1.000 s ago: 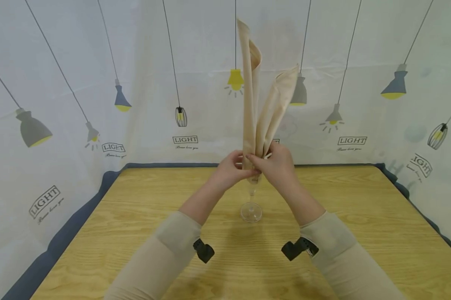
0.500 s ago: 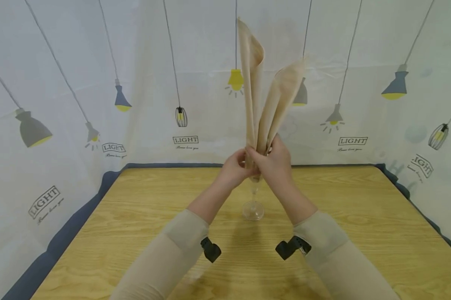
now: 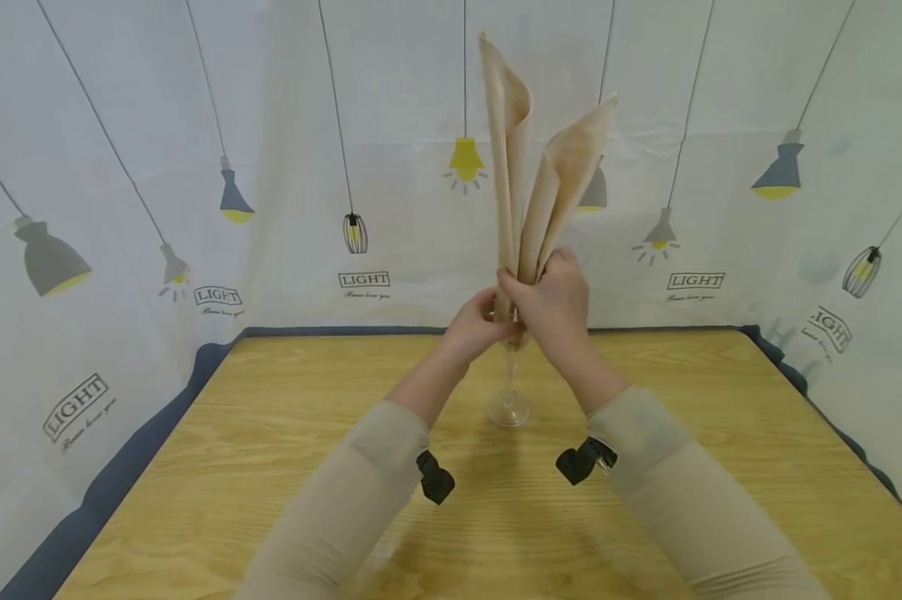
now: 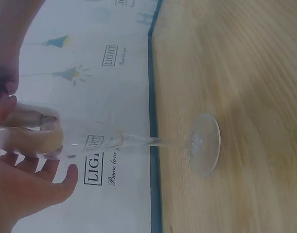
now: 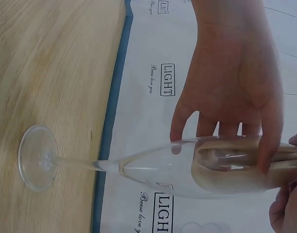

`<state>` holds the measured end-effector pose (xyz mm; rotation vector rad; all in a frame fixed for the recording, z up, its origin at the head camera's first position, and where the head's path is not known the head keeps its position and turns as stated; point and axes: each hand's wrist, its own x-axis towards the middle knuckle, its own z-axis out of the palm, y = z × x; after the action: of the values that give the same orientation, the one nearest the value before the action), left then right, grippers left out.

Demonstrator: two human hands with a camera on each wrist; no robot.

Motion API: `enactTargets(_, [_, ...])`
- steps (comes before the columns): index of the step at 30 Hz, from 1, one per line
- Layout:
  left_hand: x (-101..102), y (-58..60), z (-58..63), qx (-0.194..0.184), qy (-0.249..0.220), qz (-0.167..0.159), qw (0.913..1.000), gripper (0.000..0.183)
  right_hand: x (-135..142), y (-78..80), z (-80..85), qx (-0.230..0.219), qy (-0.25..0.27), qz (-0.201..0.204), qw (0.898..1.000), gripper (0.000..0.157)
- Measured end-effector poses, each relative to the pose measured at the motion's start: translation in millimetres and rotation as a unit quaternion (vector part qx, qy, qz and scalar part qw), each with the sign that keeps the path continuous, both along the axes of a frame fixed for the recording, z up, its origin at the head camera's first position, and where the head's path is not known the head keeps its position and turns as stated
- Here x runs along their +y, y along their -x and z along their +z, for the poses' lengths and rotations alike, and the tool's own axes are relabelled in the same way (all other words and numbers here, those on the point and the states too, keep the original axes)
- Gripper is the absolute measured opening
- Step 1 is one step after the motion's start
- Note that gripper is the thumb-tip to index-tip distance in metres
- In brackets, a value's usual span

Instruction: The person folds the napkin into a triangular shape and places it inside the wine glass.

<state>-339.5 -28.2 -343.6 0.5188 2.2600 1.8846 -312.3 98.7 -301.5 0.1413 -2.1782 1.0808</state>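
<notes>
A beige cloth napkin (image 3: 514, 167) rises in two rolled points, like tall ears, from a clear stemmed champagne flute (image 5: 163, 167). Its rounded lower end shows through the glass, partway down the bowl. My left hand (image 3: 479, 323) holds the bowl, fingers on one side and thumb on the other. Just above, my right hand (image 3: 550, 296) pinches the napkin near the rim, thumb in front and fingers behind. The flute is upright, its round foot (image 4: 205, 144) at the wooden tabletop; I cannot tell whether it touches. My hands hide the rim in the head view.
The wooden table (image 3: 286, 433) spreads out around the flute. Behind it hangs a pale backdrop (image 3: 406, 183) printed with lamps, with a blue border along the table's back and sides. Black cameras (image 3: 436, 477) sit at both wrists.
My right hand has moved higher along the napkin. The right point has risen and its fold looks wider. The flute's foot appears slightly farther back, with my left hand staying on the bowl.
</notes>
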Motion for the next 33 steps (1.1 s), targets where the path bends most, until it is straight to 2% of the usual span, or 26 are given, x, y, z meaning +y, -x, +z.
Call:
enactTargets(4, [6.5, 7.4, -3.0, 0.012, 0.021, 0.005, 0.9997, 0.075, 4.8, 1.4, 2.5, -0.026, -0.015, 0.014, 0.999, 0.045])
enactTargets(10, [11.9, 12.1, -6.4, 0.036, 0.065, 0.01, 0.9972, 0.074, 14.4, 4.0, 8.5, -0.063, -0.127, 0.008, 0.99, 0.045])
enactTargets(13, [10.9, 12.4, -8.1, 0.054, 0.092, 0.007, 0.9942, 0.071, 18.6, 5.7, 12.4, -0.088, -0.148, 0.03, 0.985, 0.045])
enactTargets(18, [8.4, 10.9, -9.4, 0.088, 0.113, 0.007, 0.9898, 0.061, 22.1, 8.6, 19.6, -0.129, -0.14, 0.071, 0.979, 0.043])
enactTargets(23, [7.8, 10.6, -11.5, 0.109, 0.115, 0.011, 0.9873, 0.049, 22.8, 10.6, 22.6, -0.125, -0.15, 0.077, 0.978, 0.04])
enactTargets(26, [8.7, 11.6, -14.9, 0.114, 0.12, 0.012, 0.9862, 0.054, 23.2, 9.6, 22.0, -0.124, -0.139, 0.084, 0.979, 0.037])
enactTargets(33, [10.1, 12.0, -17.4, 0.125, 0.136, 0.021, 0.9826, 0.071, 25.6, 8.7, 17.7, -0.141, -0.08, 0.128, 0.978, 0.035])
